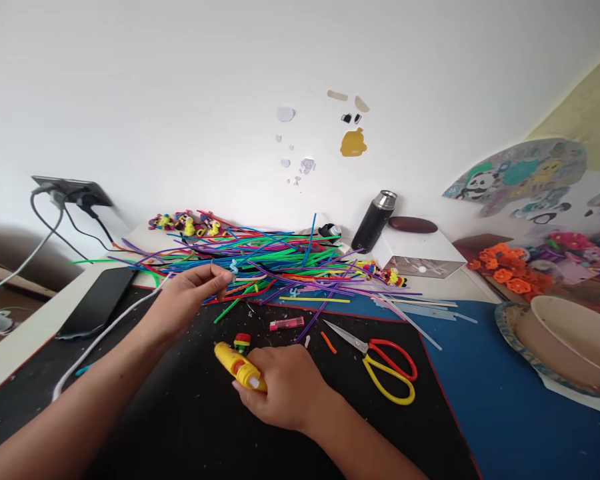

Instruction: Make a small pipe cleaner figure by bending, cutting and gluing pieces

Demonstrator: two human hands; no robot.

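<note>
Two mats across the lower frame: black speckled work mat (180, 427) at lower left and centre, blue mat (485, 407) at lower right, edges meeting. At frame centre, above the black mat, sprawling heap of thin multicoloured plastic sticks (280, 257), loose ends spilling onto both mats. At right edge, pale paper plate with patterned rim (510, 337).

At centre left, left hand (190, 297) extended to the near edge of the heap, thumb and forefinger pinched narrowly on small pale-blue curled piece (233, 267), held just above the sticks. At lower centre, right hand (286, 393) low over the black mat, fingers wrapped tight around yellow pen-shaped plastic tool with orange button (234, 363); tip aimed toward upper left, apart from the curled piece.

At left, flat black phone (97, 301) beside the black mat, white cable (105, 333) just to its right. At upper centre right, dark cylindrical flask with steel cap (375, 220), tilted, behind the heap. Right of the right hand and apart from it, scissors with red and yellow handles (387, 367), blades closed. Between heap and right hand, pink plastic lighter (287, 324). Just beside the tool tip, small red-and-green piece (241, 343). Near the scissor blades, short orange stick offcut (329, 342).
</note>
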